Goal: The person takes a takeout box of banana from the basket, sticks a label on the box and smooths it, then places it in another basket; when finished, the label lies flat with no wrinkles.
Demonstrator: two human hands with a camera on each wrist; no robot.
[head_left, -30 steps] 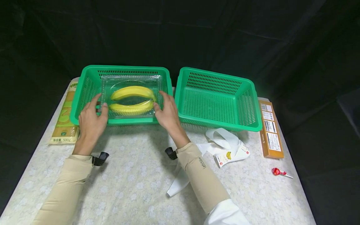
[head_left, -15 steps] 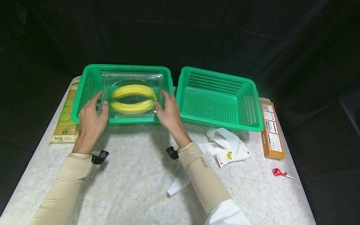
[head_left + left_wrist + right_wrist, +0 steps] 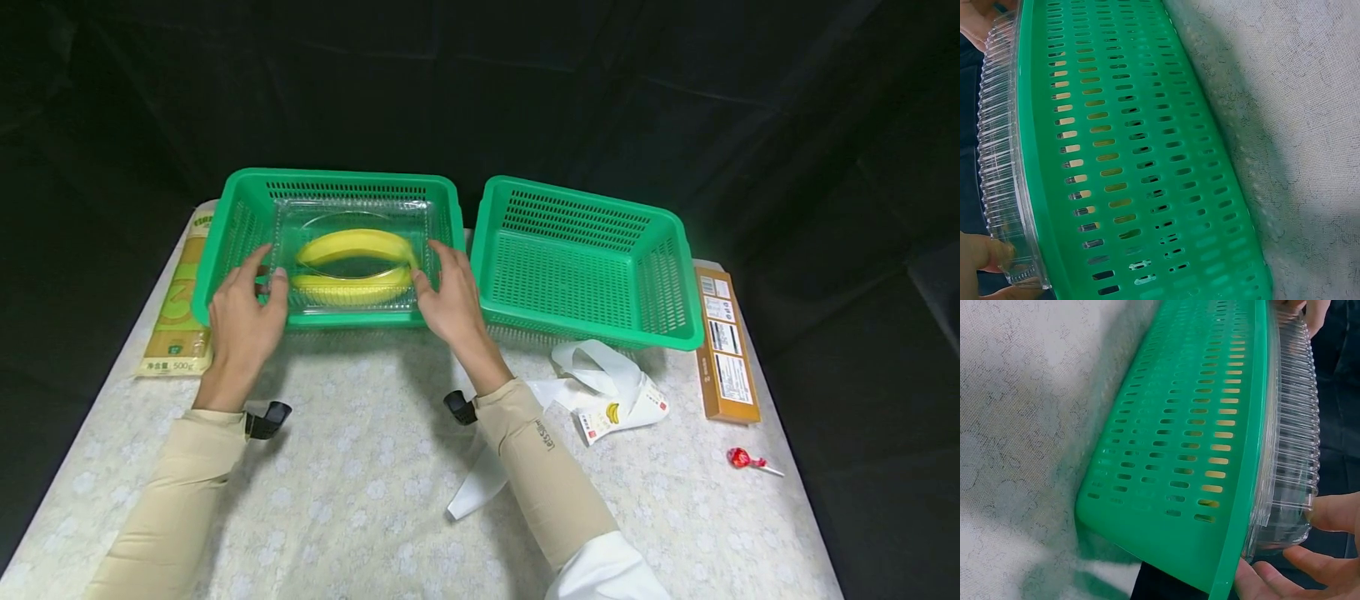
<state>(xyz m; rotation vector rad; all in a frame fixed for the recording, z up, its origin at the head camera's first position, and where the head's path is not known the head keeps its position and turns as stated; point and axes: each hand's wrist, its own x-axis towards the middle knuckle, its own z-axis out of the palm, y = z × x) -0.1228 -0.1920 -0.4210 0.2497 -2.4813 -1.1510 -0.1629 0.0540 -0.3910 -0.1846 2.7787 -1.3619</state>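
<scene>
Both arms reach forward from the near side of the clear container (image 3: 348,267), beige sleeves (image 3: 551,475) slanting inward toward it. The left hand (image 3: 247,321) is at the container's left end, thumb at the near left corner, index finger reaching forward along that side. The right hand (image 3: 455,304) mirrors it at the right end, thumb at the near right corner. Each hand grips the container between thumb and fingers. The container sits over the green basket (image 3: 330,321), its wall rising above the rim. Two bananas (image 3: 356,244) show through the container; whether inside or beneath it, I cannot tell. To the container's right stands a second basket (image 3: 558,279), with an orange-brown box (image 3: 726,346) farther right; to its left lies a yellow-green packet (image 3: 174,312).
</scene>
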